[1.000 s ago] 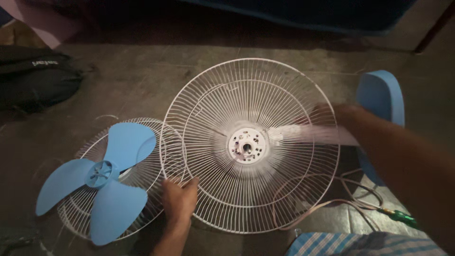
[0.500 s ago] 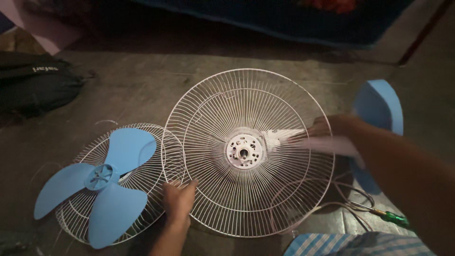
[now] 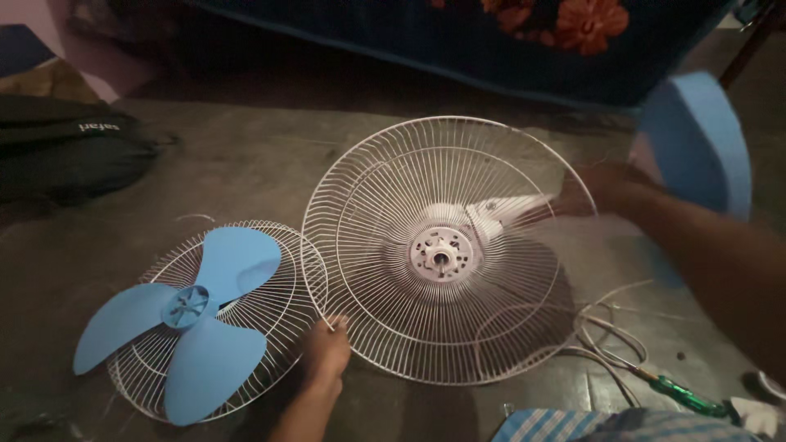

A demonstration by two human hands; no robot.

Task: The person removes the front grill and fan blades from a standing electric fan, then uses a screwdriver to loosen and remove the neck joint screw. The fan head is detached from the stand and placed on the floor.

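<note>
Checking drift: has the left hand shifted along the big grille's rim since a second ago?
No. The left hand grips the lower-left rim of the large white grille, beside the small grille, as before; the camera itself shifted.

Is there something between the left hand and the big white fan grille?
Nothing visible. The left hand already touches the lower left rim of the big grille, next to the smaller grille with the blue blade on it.

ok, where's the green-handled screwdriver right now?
Head view, lower right: the green-handled screwdriver lies on the floor beside the white cable, right of the large white wire fan guard.
</note>
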